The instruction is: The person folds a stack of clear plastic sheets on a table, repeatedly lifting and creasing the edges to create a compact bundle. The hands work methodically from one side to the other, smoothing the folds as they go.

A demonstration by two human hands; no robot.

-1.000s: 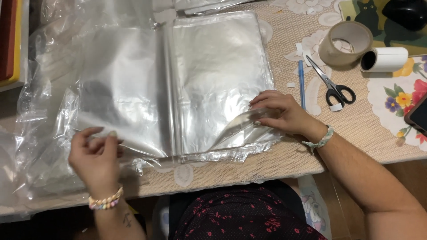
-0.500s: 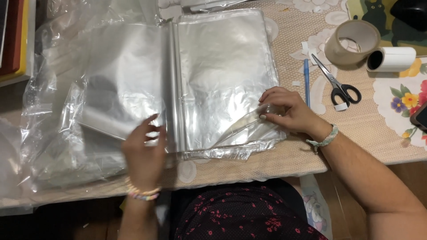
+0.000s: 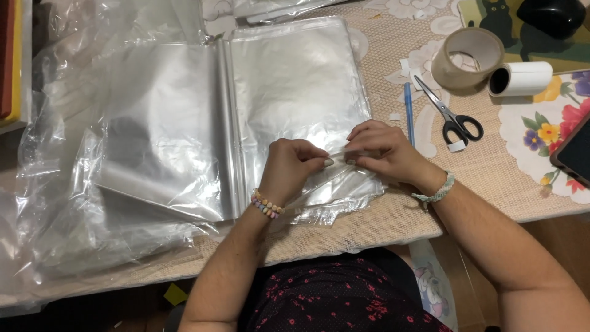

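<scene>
A stack of clear plastic bags (image 3: 295,92) lies open like a book on the table, with a second pile of flaps (image 3: 160,129) folded to the left. My left hand (image 3: 289,166) and my right hand (image 3: 381,150) meet at the stack's lower right corner. Both pinch the edge of the top clear bag (image 3: 338,161) between thumb and fingers, fingertips almost touching. A beaded bracelet sits on my left wrist and a woven one on my right.
Loose crumpled plastic wrap (image 3: 74,203) spreads across the left. Right of the stack lie a blue pen (image 3: 408,110), black-handled scissors (image 3: 452,117), a roll of brown tape (image 3: 467,58), a white roll (image 3: 522,79) and a dark phone (image 3: 574,154). The table's front edge (image 3: 369,237) runs just below my hands.
My left hand has crossed from the left pile over to the right one and now pinches the bag's edge beside my right hand, which stayed at that corner.
</scene>
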